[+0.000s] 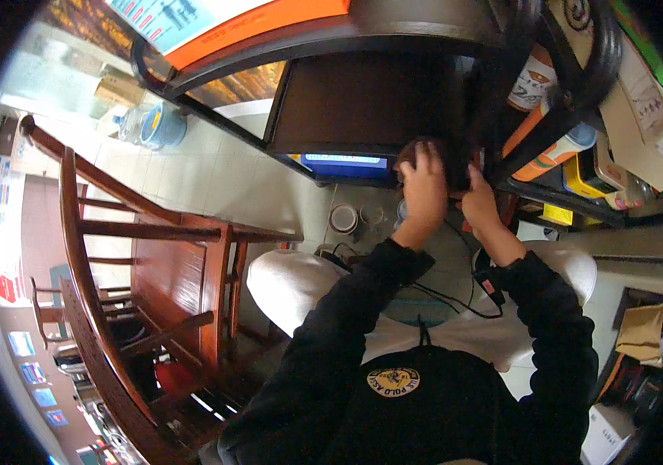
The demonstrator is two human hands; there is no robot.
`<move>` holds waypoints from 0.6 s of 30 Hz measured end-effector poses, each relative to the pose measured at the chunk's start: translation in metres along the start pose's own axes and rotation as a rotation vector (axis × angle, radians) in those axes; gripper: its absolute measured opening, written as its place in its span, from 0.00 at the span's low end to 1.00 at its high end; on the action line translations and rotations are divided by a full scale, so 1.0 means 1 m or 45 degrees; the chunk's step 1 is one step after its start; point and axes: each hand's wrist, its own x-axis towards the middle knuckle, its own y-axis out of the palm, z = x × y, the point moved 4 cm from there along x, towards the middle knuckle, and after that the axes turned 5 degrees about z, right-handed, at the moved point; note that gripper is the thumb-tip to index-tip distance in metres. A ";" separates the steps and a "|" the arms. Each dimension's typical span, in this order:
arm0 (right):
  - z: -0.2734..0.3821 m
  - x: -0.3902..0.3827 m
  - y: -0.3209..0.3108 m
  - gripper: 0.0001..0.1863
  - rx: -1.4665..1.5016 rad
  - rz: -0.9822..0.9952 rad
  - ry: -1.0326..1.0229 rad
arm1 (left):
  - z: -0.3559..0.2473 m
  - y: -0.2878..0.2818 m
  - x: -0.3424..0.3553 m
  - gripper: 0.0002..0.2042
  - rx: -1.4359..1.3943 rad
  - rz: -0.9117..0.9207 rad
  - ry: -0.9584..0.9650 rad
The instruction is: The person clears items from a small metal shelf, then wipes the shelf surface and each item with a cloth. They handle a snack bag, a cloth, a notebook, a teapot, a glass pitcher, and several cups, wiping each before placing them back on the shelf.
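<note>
My left hand (426,188) reaches up to the edge of a dark cabinet shelf (362,105). Its fingers curve over a dark brown rounded object (455,164), whose kind is too dark and blurred to make out. On the object's right side is my right hand (482,204), with the index finger stretched along it and the other fingers curled. The object sits between both hands. A black cable (467,298) with a small black box-shaped piece (489,285) hangs below my right wrist, over my lap.
At left stands a reddish-brown wooden chair (169,267). Round containers (343,218) rest on the floor before my knees. Orange-and-white cylinders (544,151) and yellow boxes (591,172) fill the right shelf. A blue bucket (163,125) stands farther left.
</note>
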 end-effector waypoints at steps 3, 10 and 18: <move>-0.007 -0.002 0.001 0.33 0.024 0.019 -0.046 | -0.013 0.000 -0.006 0.29 -0.296 0.063 0.071; 0.007 -0.028 -0.005 0.22 0.215 0.186 0.258 | -0.012 -0.005 -0.047 0.37 -1.063 0.019 -0.051; 0.006 -0.033 -0.008 0.22 -0.120 0.317 0.151 | -0.004 0.024 -0.081 0.38 -1.641 0.176 -0.110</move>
